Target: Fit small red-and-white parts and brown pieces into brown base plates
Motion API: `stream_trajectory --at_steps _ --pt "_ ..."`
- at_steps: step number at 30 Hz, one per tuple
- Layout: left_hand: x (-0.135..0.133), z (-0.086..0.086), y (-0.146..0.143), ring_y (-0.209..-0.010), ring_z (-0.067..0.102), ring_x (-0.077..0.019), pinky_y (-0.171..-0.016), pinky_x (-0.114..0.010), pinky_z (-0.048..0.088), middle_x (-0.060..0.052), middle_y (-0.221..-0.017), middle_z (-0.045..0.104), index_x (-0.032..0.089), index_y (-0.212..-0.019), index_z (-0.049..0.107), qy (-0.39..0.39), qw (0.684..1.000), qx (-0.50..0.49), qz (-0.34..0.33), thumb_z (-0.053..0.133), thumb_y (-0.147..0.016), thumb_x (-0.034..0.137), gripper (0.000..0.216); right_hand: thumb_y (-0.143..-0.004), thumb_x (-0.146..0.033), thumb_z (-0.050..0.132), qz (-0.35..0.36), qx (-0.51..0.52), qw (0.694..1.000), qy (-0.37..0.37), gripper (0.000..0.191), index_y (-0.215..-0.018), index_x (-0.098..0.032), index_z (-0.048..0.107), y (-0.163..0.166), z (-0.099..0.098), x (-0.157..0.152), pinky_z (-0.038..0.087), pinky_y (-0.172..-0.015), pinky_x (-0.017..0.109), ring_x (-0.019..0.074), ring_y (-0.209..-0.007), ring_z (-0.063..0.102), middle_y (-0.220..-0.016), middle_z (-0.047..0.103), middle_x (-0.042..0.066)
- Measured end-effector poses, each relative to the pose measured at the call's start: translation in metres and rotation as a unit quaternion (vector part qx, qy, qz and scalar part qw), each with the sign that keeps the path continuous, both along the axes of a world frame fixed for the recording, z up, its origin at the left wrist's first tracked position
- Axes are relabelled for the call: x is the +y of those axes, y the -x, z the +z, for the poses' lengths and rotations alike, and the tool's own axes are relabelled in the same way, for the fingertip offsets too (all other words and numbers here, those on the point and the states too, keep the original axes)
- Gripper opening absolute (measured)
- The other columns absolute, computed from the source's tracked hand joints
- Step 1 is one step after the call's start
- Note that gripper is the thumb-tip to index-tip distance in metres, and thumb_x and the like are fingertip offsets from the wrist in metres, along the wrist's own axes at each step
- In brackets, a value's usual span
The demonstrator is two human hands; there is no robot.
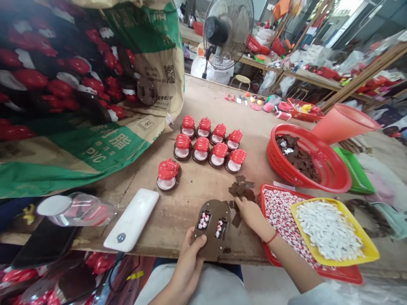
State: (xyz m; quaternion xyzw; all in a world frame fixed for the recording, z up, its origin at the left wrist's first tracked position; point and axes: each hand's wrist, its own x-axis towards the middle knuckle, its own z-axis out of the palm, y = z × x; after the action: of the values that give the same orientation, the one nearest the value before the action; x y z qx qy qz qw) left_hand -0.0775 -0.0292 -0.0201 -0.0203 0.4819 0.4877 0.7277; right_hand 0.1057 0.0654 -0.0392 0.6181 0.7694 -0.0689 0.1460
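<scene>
My left hand (192, 256) grips a brown plastic toy base (213, 248) by its near left edge, thumb on top. Its underside faces up, showing two open compartments with small red-and-white balls (204, 220) in them. Just right of the base, my right hand (249, 215) has its fingertips closed on a small brown plastic piece (234, 204), at the near edge of a loose pile of flat brown pieces (243, 188). A red tray (264, 203) full of the red-and-white balls lies beside my right wrist.
Red-topped toys (201, 146) stand in two rows, with a single toy (168, 173) nearer. A yellow tray (372, 254) of white pieces overlaps the red one. Behind are a red basket (273, 154) and a fan (227, 31). Leftward lie a white phone (132, 220), a jar (79, 209) and a sack (127, 144).
</scene>
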Motion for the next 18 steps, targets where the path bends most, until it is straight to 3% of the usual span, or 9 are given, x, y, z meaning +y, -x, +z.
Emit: stream_trajectory --at_steps 2,4,5,7,8,9,13,18 --pt "-0.001 0.002 -0.002 -0.063 0.059 -0.0130 -0.055 -0.022 0.043 0.003 -0.071 0.065 0.020 -0.068 0.052 -0.003 1.000 -0.005 0.001 0.066 -0.056 0.017 0.019 -0.075 0.000 0.036 -0.006 0.011 1.000 -0.020 0.028 -0.096 -0.012 0.050 -0.006 0.010 -0.003 0.042 -0.054 0.027 0.0212 -0.069 0.061 -0.083 0.059 0.012" --pt "-0.002 0.003 -0.005 -0.063 0.059 -0.0131 -0.057 -0.023 0.044 0.003 -0.070 0.065 0.020 -0.071 0.054 0.001 1.000 -0.011 0.002 0.067 -0.056 0.017 0.021 -0.076 -0.006 0.038 -0.045 0.116 0.989 -0.074 0.023 -0.095 -0.014 0.049 -0.006 0.022 -0.010 0.044 -0.058 0.028 0.0192 -0.071 0.059 -0.084 0.059 0.009" --pt "-0.003 0.003 -0.007 -0.064 0.059 -0.0132 -0.058 -0.023 0.044 0.002 -0.070 0.064 0.020 -0.072 0.054 0.003 1.000 -0.014 0.003 0.067 -0.056 0.017 0.021 -0.077 -0.011 0.040 -0.079 0.214 0.968 -0.109 0.018 -0.092 -0.015 0.048 -0.002 0.028 -0.016 0.045 -0.059 0.028 0.0174 -0.070 0.058 -0.082 0.058 0.007" --pt "-0.005 0.003 -0.013 -0.065 0.058 -0.0129 -0.060 -0.023 0.044 0.002 -0.069 0.063 0.019 -0.071 0.054 -0.002 1.000 -0.019 0.004 0.066 -0.056 0.017 0.020 -0.075 -0.021 0.047 -0.150 0.428 0.879 -0.148 0.011 -0.085 -0.018 0.048 0.011 0.040 -0.029 0.046 -0.056 0.026 0.0142 -0.063 0.056 -0.074 0.057 0.001" --pt "-0.006 0.002 -0.016 -0.064 0.057 -0.0124 -0.060 -0.022 0.044 0.002 -0.069 0.063 0.019 -0.070 0.054 -0.009 1.000 -0.022 0.002 0.066 -0.057 0.017 0.018 -0.073 -0.024 0.050 -0.171 0.506 0.833 -0.143 0.011 -0.083 -0.019 0.049 0.020 0.044 -0.036 0.046 -0.054 0.025 0.0132 -0.059 0.056 -0.070 0.056 0.000" --pt "-0.007 0.001 -0.019 -0.063 0.056 -0.0117 -0.059 -0.022 0.043 0.003 -0.068 0.062 0.019 -0.069 0.053 -0.017 1.000 -0.026 0.000 0.065 -0.058 0.017 0.017 -0.071 -0.024 0.052 -0.178 0.544 0.811 -0.122 0.011 -0.082 -0.020 0.049 0.030 0.048 -0.043 0.046 -0.053 0.024 0.0126 -0.057 0.055 -0.068 0.056 -0.001" --pt "-0.010 -0.001 -0.026 -0.065 0.055 -0.0110 -0.059 -0.020 0.043 0.004 -0.067 0.060 0.020 -0.069 0.052 -0.026 0.999 -0.045 0.000 0.066 -0.058 0.016 0.018 -0.070 -0.015 0.049 -0.139 0.541 0.828 -0.043 0.011 -0.079 -0.020 0.052 0.058 0.050 -0.060 0.046 -0.054 0.022 0.0120 -0.058 0.057 -0.064 0.058 -0.002" --pt "-0.010 0.000 -0.026 -0.066 0.055 -0.0122 -0.060 -0.022 0.043 0.003 -0.065 0.059 0.018 -0.064 0.052 -0.018 0.999 -0.041 0.000 0.069 -0.057 0.021 0.019 -0.071 -0.014 0.047 -0.110 0.513 0.850 -0.046 0.011 -0.078 -0.020 0.053 0.056 0.050 -0.062 0.045 -0.052 0.021 0.0111 -0.056 0.057 -0.063 0.059 -0.003"
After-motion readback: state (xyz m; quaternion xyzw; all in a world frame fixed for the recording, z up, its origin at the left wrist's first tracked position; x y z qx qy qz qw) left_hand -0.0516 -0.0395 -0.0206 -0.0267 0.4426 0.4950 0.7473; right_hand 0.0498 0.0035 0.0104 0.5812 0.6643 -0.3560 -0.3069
